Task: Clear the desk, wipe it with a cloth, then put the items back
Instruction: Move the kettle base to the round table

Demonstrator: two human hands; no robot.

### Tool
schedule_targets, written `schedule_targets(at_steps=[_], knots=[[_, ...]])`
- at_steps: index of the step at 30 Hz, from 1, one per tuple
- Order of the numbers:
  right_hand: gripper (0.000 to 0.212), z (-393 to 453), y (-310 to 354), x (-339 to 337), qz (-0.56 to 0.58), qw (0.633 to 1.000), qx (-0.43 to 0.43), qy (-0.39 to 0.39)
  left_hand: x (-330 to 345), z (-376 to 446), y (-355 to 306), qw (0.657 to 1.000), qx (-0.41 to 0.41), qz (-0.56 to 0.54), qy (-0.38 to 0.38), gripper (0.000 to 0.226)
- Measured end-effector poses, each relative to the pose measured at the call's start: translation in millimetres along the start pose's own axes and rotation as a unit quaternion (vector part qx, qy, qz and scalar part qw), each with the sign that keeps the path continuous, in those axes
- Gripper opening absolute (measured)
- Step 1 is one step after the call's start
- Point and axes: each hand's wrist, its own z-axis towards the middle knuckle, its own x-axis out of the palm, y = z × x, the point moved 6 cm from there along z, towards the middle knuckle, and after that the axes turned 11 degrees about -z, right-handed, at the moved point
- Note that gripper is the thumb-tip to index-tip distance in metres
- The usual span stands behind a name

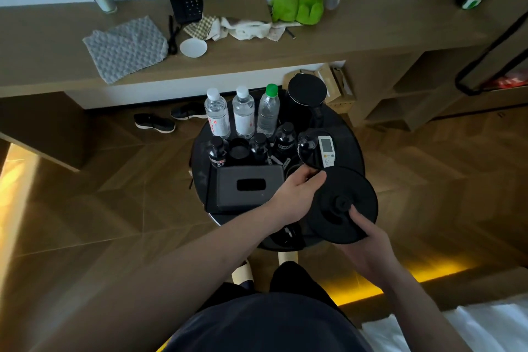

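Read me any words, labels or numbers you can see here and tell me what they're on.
None reads clearly.
Clear water bottle: red label print, blurred.
Second water bottle: red marks, too small.
Small dark bottles: labels too small.
White remote: screen and buttons illegible.

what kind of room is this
Probably a hotel room: a kettle and water bottles grouped on a round side table, a built-in desk, and a bed corner.

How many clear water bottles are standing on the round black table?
3, in a row at the table's far edge: white-capped bottle leftmost, second white-capped bottle in the middle, green-capped bottle beside the kettle.
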Motion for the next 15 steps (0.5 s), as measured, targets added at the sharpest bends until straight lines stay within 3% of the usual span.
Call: schedule_targets(at_steps=[3,11,15], knots=[[0.042,8.8,3.5,-11.4,-0.003,1.000,-0.002,-0.023,-5.9,7.9,-8.4,1.000,0.003,0.026,0.003,0.036],[0.026,51.6,42.1,-80.9,0.060,0.987,-0.015,-0.147,-47.1,8.2,-15.5,0.985,0.063,0.099,-0.125,0.019],[0.034,88.5,54.6,-127.2,0.088,0.983,0.020,-0.158,-52.4,5.7,-10.3,0.978,0.074,0.099,-0.170,0.014]])
